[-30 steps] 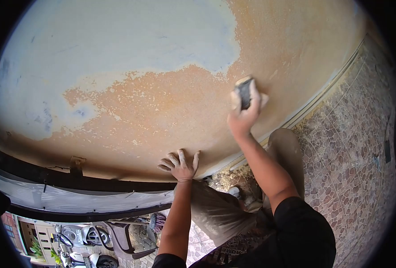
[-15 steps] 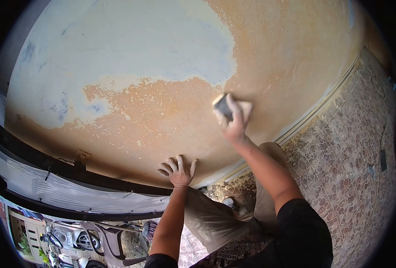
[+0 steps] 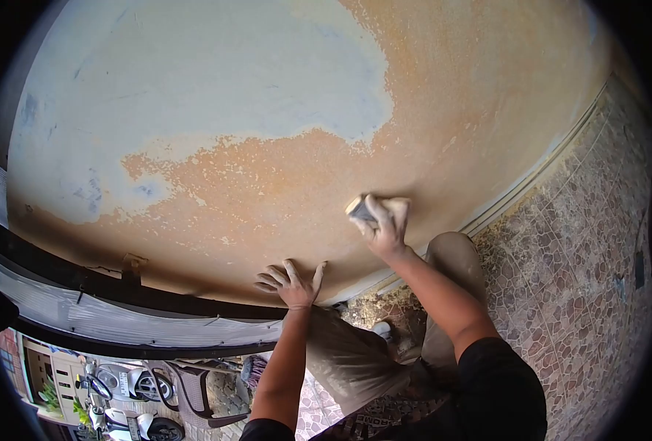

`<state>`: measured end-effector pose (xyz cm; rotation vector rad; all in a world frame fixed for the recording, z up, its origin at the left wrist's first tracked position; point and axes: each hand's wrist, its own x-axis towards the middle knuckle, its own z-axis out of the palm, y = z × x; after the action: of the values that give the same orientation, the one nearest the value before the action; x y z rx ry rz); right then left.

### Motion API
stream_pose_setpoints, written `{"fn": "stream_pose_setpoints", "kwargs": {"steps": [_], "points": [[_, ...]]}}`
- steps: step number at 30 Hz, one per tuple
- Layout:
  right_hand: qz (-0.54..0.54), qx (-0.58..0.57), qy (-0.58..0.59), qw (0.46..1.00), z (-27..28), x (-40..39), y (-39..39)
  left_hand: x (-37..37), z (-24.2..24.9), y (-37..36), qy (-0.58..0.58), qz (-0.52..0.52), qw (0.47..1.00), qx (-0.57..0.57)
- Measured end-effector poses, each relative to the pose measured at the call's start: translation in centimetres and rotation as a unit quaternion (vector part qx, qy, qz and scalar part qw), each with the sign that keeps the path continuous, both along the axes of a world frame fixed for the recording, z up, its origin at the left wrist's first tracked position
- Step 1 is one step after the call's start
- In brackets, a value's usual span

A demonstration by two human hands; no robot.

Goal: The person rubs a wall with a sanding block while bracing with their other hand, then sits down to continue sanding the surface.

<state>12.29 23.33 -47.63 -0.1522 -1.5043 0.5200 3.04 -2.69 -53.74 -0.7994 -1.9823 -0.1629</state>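
Note:
My right hand (image 3: 387,229) is closed around a sanding block (image 3: 362,209), dark on top with a pale yellowish end. The block rests against a wall (image 3: 282,180) whose orange-tan surface is worn and speckled, and the fingers hide part of it. Lower on the wall, my left hand (image 3: 295,285) lies flat with its fingers spread and holds nothing. Pale dust coats the fingers of both hands. Above them a large whitish patch (image 3: 215,66) with a ragged edge covers the wall.
A dark-framed corrugated panel (image 3: 179,327) runs along the left below the wall. Dusty stone-patterned tiles (image 3: 561,294) lie to the right. At lower left are a brown chair (image 3: 193,397) and parked motorbikes (image 3: 146,386). My knee (image 3: 454,257) is close to the wall's base.
My right hand has moved down the wall with the sanding block, closer to my body. My left hand stays pressed in about the same place.

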Motion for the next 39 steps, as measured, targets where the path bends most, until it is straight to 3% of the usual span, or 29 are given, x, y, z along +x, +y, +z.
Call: {"fn": "stream_pose_setpoints", "kwargs": {"steps": [1,2,4,7,9,11,13,15,18,20,22,23,25,27,29,33,35,38,39], "points": [[0.023,0.089,-0.076,0.993,-2.6,0.8,-0.7,0.0,-0.1,-0.1,0.002,0.001,1.000,-0.002],[0.022,0.087,-0.078,0.993,-3.1,1.4,-0.3,-0.1,-0.2,0.2,0.000,0.000,1.000,-0.004],[0.039,0.196,-0.223,0.954,-3.2,2.9,-1.0,0.3,-0.2,-0.4,-0.020,0.024,0.999,-0.029],[-0.072,0.046,-0.059,0.995,2.8,1.7,1.7,0.5,0.0,-0.4,-0.028,0.017,0.999,-0.029],[-0.031,-0.166,0.018,0.986,8.2,1.6,3.9,0.6,-0.3,-0.5,-0.024,0.018,0.999,-0.033],[-0.071,-0.142,0.020,0.987,7.6,1.1,3.8,0.4,-0.5,-0.3,-0.025,0.018,0.999,-0.024],[-0.029,0.005,-0.008,1.000,0.9,-0.2,0.8,0.4,-0.4,0.0,-0.026,0.004,1.000,0.000],[0.020,0.163,-0.128,0.978,-2.4,1.9,-2.0,0.2,-0.4,0.0,-0.006,-0.002,1.000,-0.001],[0.027,0.159,-0.133,0.978,-2.6,1.7,-2.2,0.8,0.0,-0.5,-0.020,0.008,1.000,-0.021],[-0.054,0.035,-0.037,0.997,2.6,0.7,-0.1,0.7,0.2,0.3,-0.021,0.026,0.999,-0.025],[0.005,-0.196,0.065,0.978,7.7,0.1,1.9,0.6,-0.1,0.0,-0.012,0.010,0.999,-0.029],[0.011,-0.198,0.055,0.979,7.0,-0.5,1.4,0.6,-0.1,0.0,-0.020,0.017,0.999,-0.030],[-0.013,-0.095,0.065,0.993,3.8,-1.8,0.0,0.5,0.1,0.2,0.008,-0.009,1.000,-0.016],[0.020,0.084,-0.061,0.994,-2.5,-0.7,-3.1,0.3,-0.1,0.2,0.012,-0.014,1.000,-0.017],[0.051,0.172,-0.191,0.965,-7.1,0.6,-4.7,0.2,-0.6,0.0,-0.001,-0.009,1.000,-0.002],[-0.039,0.048,-0.044,0.997,2.2,-0.1,-2.3,0.6,-0.2,0.0,-0.006,-0.008,1.000,0.007],[-0.013,-0.115,0.081,0.990,7.5,-1.0,0.6,0.7,0.0,0.3,-0.006,0.006,1.000,-0.024],[-0.016,-0.074,0.098,0.992,4.2,-2.7,0.0,0.7,-0.1,0.4,0.000,-0.013,1.000,-0.008],[-0.013,0.008,0.034,0.999,1.6,-2.1,-0.8,0.7,0.1,0.5,-0.001,-0.014,1.000,-0.008]]}}
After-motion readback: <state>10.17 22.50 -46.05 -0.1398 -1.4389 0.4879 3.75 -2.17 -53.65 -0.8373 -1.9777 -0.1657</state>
